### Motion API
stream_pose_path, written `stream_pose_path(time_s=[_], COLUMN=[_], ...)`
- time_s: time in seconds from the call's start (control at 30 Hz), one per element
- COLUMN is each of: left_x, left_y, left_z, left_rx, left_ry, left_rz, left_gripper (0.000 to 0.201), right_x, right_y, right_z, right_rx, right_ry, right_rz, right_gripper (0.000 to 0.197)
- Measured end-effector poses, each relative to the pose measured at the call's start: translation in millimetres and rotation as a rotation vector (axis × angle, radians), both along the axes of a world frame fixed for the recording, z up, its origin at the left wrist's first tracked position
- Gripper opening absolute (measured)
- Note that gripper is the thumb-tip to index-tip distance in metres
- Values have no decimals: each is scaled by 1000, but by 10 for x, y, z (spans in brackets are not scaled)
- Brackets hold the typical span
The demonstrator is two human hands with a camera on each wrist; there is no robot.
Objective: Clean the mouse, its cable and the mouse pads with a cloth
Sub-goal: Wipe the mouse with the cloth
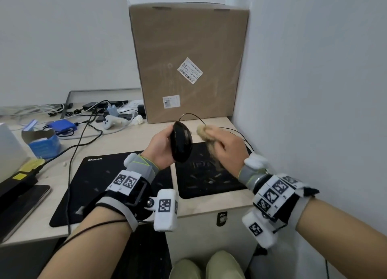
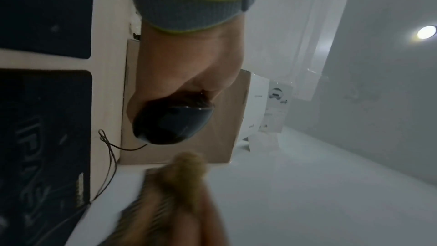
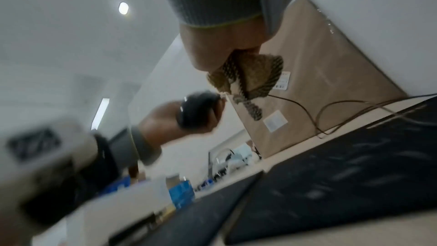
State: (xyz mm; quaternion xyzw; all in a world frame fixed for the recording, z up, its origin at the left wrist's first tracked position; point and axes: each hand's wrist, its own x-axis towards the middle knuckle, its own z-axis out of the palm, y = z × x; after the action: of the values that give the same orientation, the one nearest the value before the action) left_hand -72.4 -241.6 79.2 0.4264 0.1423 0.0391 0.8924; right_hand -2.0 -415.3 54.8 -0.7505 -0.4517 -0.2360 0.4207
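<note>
Mouse (image 1: 181, 144) we are gripping in left hand (image 1: 160, 149); right hand (image 1: 227, 149) clutching cloth (image 1: 206, 133), seemingly just apart.

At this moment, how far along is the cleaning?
In hand: left hand holds the mouse up; right hand holds the cloth just beside it, apparently not touching. Nothing looks finished. Left: the cable, and both pads, the right pad still littered with specks, the left pad lightly marked.

"Lenovo" on the left mouse pad (image 1: 109, 180), box labels (image 1: 190, 70) seemingly too small to read
</note>
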Motion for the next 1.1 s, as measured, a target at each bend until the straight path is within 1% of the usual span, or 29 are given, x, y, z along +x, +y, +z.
stream_pose_path(time_s=[0.03, 0.07, 0.13, 0.2, 0.23, 0.27, 0.37, 0.43, 0.47, 0.53, 0.57, 0.6, 0.63, 0.67, 0.73, 0.77, 0.83, 0.87, 0.9, 0.93, 0.97, 1.03, 1.1], left_x=[-7, -11, -3, 14, 28, 39, 56, 56, 48, 40, 40, 44, 42, 44, 52, 54, 60, 66, 74, 86, 104, 137, 175], left_y=[-41, -89, -205, -277, -287, -277, -141, -39, 9, 104, 150, 191, 214, 222, 194, 154, 17, -42, -96, -139, -163, -170, -152], left_z=[-20, -35, -52, -56, -62, -69, -101, -138, -153, -157, -146, -136, -114, -91, -66, -58, -37, -35, -27, -18, -21, -22, -23], left_rx=[16, 18, 34, 46, 21, -23, -105, -117, -124, -126, -117, -99, -79, -64, -17, 9, 24, 17, 19, 39, 67, 119, 170], left_ry=[18, 28, 22, 4, -5, -15, -18, 4, 12, 18, 8, -4, -14, -15, -17, -12, 1, 13, 16, 17, 19, 62, 108], left_rz=[-29, -53, -73, -52, -34, -10, 88, 136, 144, 177, 183, 173, 159, 160, 157, 151, 144, 144, 155, 177, 204, 253, 271], left_gripper=[50, 50, 48, 47, 48, 48, 52, 60, 63, 61, 59, 57, 56, 55, 54, 56, 61, 62, 64, 68, 72, 79, 81], right_x=[0, 7, 26, 24, 7, -25, -186, -269, -295, -285, -255, -222, -180, -134, -56, -39, -84, -124, -161, -201, -234, -279, -283], right_y=[73, 167, 335, 459, 483, 490, 445, 347, 285, 168, 122, 88, 66, 60, 105, 153, 280, 339, 390, 424, 450, 480, 476], right_z=[127, 250, 416, 443, 419, 381, 194, 41, -37, -176, -234, -265, -282, -281, -219, -171, -52, -8, 22, 36, 33, 13, -36], right_rx=[43, 35, -112, -300, -333, -325, -239, -211, -229, -317, -355, -356, -306, -225, -35, 56, 236, 290, 309, 287, 254, 210, 243], right_ry=[16, 26, 73, 125, 141, 143, 69, 15, -12, -36, 6, 97, 216, 340, 568, 705, 979, 1068, 1107, 1108, 1090, 1051, 1060], right_rz=[-35, -48, -37, -25, -21, -6, 92, 172, 216, 286, 294, 267, 205, 100, -107, -118, 11, 75, 116, 135, 154, 164, 156], right_gripper=[42, 42, 48, 49, 46, 46, 51, 50, 48, 44, 42, 41, 41, 39, 30, 25, 18, 17, 23, 32, 37, 32, 35])
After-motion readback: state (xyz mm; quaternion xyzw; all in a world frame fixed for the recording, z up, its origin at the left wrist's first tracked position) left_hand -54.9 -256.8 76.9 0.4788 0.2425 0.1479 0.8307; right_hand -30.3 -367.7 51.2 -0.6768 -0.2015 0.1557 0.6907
